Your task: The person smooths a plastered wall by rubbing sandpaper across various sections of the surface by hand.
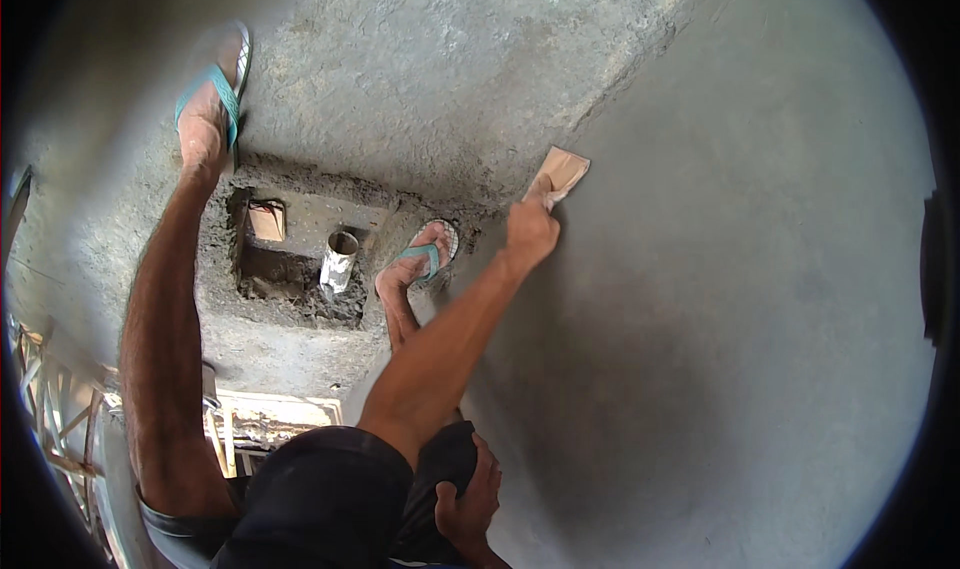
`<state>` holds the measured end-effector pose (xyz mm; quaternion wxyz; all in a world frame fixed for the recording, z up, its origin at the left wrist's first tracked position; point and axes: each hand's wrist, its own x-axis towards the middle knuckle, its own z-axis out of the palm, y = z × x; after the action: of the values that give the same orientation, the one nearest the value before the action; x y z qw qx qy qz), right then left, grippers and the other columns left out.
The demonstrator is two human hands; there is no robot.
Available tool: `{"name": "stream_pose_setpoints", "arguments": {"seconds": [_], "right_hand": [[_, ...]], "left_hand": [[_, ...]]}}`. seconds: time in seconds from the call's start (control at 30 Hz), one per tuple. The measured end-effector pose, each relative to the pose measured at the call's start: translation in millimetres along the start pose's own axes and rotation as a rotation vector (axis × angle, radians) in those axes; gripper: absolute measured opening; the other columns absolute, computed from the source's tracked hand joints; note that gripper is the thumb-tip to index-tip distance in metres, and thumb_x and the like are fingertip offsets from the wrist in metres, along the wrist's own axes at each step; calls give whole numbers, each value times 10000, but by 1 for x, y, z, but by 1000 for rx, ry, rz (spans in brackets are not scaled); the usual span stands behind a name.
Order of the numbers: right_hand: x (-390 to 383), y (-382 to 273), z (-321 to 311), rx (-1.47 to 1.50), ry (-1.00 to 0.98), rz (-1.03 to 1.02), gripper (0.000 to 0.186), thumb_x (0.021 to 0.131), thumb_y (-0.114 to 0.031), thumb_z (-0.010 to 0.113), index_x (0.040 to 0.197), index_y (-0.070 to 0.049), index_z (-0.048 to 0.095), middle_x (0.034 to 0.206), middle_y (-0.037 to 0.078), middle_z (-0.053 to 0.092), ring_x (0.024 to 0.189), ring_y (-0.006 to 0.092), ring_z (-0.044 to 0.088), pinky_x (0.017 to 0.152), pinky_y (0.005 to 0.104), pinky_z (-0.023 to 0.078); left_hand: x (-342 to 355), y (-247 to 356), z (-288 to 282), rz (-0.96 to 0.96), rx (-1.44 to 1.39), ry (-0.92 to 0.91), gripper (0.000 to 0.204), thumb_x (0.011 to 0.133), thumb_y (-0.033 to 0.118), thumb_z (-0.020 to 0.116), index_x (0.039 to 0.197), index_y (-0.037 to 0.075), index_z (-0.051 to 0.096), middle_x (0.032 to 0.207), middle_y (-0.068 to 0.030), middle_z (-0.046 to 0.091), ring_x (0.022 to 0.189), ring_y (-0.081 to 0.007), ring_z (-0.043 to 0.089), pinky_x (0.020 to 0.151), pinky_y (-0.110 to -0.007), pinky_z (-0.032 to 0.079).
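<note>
My left hand (533, 231) reaches across to the right, its fingers closed on a flat tan piece (568, 172) that looks like folded sandpaper or card. The piece lies against the edge of a smooth grey cement surface (720, 229), where it meets rougher cement. Whitish material shows by the fingertips. On my right knee, over dark shorts, rests my right hand (472, 504), thumb apart from the fingers and holding nothing I can see.
Between my feet in teal flip-flops (226, 99) is a square pit (300, 272) with rough edges. An upright whitish pipe (339, 262) and a tan scrap (267, 221) are in it. Rough cement (400, 79) lies beyond; wooden sticks (70, 419) stand at the lower left.
</note>
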<state>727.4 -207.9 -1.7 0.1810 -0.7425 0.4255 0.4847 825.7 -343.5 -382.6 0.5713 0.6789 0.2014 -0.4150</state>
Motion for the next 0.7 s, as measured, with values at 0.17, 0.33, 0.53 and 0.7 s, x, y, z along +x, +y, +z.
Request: {"name": "stream_pose_setpoints", "arguments": {"seconds": [0.17,0.33,0.53,0.7], "right_hand": [[-7,16,12,47,7,-44,817,761,-194,620,1523,-13,388,1440,265,490,1314,472,478,1140,564,371],[-7,15,1,66,2,19,817,763,-197,622,1521,-5,387,1440,264,497,1334,470,468,1150,562,360],[-5,2,13,38,8,19,791,795,-211,599,1525,-2,377,1422,272,499,1315,474,469,1151,551,355],[-13,10,21,111,-19,-17,781,814,-219,581,1529,8,364,1419,282,493,1296,480,475,1145,545,356]], "left_hand": [[-68,-4,7,177,-110,156,587,850,-59,538,1426,52,547,950,-325,671,923,-537,642,776,-577,517],[-188,19,2,238,-145,80,680,789,-126,501,1460,-11,511,1143,-305,663,991,-519,647,875,-537,546],[-31,-4,-10,11,7,-8,456,791,-107,524,1239,-38,563,1086,-300,678,977,-527,646,857,-564,545],[-66,-32,-10,98,87,-37,597,775,-103,544,1360,16,533,1115,-291,675,959,-521,649,835,-585,535]]}}
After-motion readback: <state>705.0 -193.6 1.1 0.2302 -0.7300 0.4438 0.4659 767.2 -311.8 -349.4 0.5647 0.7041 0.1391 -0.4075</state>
